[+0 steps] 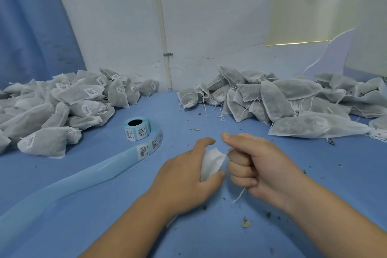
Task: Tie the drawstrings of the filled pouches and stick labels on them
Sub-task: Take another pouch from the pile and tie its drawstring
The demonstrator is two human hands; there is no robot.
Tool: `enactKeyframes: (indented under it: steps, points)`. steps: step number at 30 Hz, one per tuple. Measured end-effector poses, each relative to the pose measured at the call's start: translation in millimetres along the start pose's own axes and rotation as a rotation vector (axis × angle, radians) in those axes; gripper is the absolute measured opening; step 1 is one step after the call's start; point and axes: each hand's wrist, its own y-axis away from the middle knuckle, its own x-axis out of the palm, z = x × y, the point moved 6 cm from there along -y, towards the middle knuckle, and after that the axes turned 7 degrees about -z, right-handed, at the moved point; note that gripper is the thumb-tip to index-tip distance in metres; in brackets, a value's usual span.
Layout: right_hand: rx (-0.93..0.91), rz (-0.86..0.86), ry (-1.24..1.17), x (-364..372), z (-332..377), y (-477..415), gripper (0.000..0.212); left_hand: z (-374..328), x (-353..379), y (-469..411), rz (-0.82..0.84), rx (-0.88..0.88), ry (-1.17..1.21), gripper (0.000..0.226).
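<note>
A blue surface runs up to a white wall, strewn with dark crumbs. Near its front edge the left hand grasps a white pouch — its fingers curl round the pouch from above and below. Just beside it, the right hand is clenched on the drawstring, whose loose end hangs below the fist. A label roll stands to the left, its backing strip trailing forward. Labelled pouches are heaped far left — unlabelled pouches far right.
</note>
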Motion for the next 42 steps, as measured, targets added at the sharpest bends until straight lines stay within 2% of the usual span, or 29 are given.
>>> enactKeyframes:
  steps: [3, 8, 14, 17, 20, 22, 25, 28, 30, 31, 35, 40, 42]
  points:
    - [-0.025, 0.035, -0.097, -3, 11, 1, 0.041, 0, 1, 1, 0.004, 0.0, 0.065, 0.067]
    - [-0.101, 0.097, -0.234, -13, 36, 6, 0.04, -5, 0, 0, -0.036, 0.022, 0.156, 0.047]
    - [-0.183, 0.171, -0.38, -18, 57, 16, 0.045, -33, -7, 0, -0.138, 0.215, 0.234, 0.032]
    - [-0.218, 0.21, -0.427, -21, 64, 19, 0.046, -45, -4, 1, -0.15, 0.254, 0.264, 0.033]
    - [-0.214, 0.185, -0.398, -23, 61, 16, 0.046, -44, 0, 4, -0.098, 0.242, 0.201, 0.032]
    - [-0.213, 0.13, -0.32, -25, 53, 10, 0.044, -38, 0, 4, -0.072, 0.221, 0.057, 0.03]
    - [-0.208, 0.071, -0.174, -25, 39, 4, 0.039, -30, -14, -1, -0.124, 0.184, -0.097, 0.019]
    - [-0.178, 0.125, -0.132, -21, 30, 2, 0.041, -34, -18, -7, -0.137, 0.154, -0.155, 0.056]
    - [-0.177, 0.16, -0.12, -18, 29, 3, 0.039, -51, -12, -6, -0.092, 0.15, 0.034, 0.065]
    - [-0.183, 0.173, -0.116, -18, 30, 3, 0.037, -63, -6, -4, -0.055, 0.139, 0.179, 0.062]
    - [-0.192, 0.209, -0.096, -24, 39, 6, 0.034, -85, 19, 3, -0.019, -0.029, 0.62, 0.033]
    - [-0.274, 0.049, -0.057, -49, 52, 2, 0.034, -70, 16, -1, -0.011, -0.301, 0.85, 0.006]
    - [-0.298, 0.016, -0.058, -54, 54, 1, 0.035, -63, 13, -6, 0.031, -0.392, 0.934, 0.022]
